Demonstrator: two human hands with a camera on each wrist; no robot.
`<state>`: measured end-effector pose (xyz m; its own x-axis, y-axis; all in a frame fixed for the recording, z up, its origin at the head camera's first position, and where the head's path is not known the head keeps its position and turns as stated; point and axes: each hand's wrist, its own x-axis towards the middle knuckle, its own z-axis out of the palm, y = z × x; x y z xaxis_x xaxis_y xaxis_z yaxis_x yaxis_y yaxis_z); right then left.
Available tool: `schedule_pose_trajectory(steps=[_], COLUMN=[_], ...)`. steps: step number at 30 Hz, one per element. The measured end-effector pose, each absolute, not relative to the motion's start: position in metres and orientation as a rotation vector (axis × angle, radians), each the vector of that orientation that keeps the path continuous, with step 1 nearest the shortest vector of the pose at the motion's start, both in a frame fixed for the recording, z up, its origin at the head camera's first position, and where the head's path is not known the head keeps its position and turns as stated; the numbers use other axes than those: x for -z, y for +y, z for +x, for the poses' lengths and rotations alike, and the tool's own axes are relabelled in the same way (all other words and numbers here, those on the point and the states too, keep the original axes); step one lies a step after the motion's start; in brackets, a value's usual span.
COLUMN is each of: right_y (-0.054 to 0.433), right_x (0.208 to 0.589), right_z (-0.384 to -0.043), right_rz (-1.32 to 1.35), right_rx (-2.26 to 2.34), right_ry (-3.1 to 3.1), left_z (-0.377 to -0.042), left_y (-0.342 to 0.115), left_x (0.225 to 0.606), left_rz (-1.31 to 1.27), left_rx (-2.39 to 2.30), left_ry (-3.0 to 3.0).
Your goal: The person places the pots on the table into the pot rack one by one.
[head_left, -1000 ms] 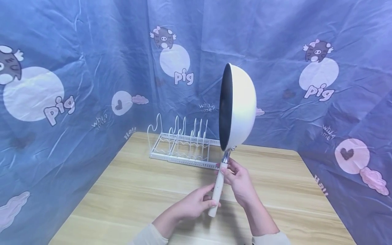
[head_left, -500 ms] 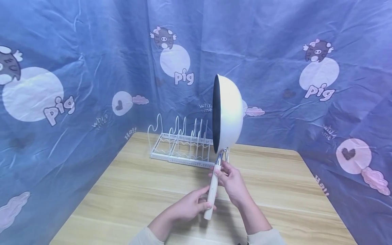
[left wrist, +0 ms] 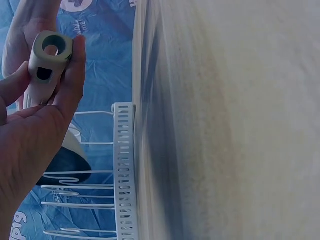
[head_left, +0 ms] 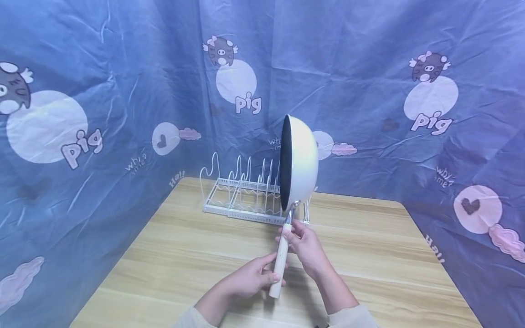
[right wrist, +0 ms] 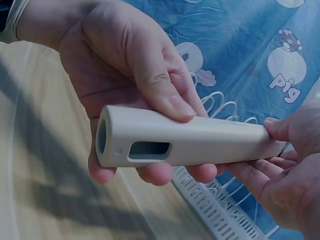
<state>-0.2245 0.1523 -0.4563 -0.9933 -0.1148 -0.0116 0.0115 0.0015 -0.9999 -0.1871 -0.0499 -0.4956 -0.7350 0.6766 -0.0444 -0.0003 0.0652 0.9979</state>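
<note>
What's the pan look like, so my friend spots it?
Above the wooden-looking table, find the left hand and right hand holding a pale handle. The pan is at its far end. Unlike the wire rack, it's a deep, round bowl, white outside and dark inside.

There is room well right of the pan; the wire rack obstructs leftward.
</note>
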Motion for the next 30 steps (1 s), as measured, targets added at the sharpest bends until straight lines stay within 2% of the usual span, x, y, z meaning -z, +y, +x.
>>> schedule_pose_trajectory(steps=[30], right_y=[0.144], right_x=[0.474], right_z=[-0.230], right_rz=[-0.028], right_rx=[2.122], right_ry=[2.129], left_z=[-0.191], left_y=[-0.055], left_x=[0.501], left_rz=[0.473], left_rx=[-1.779], left_ry=[1.719])
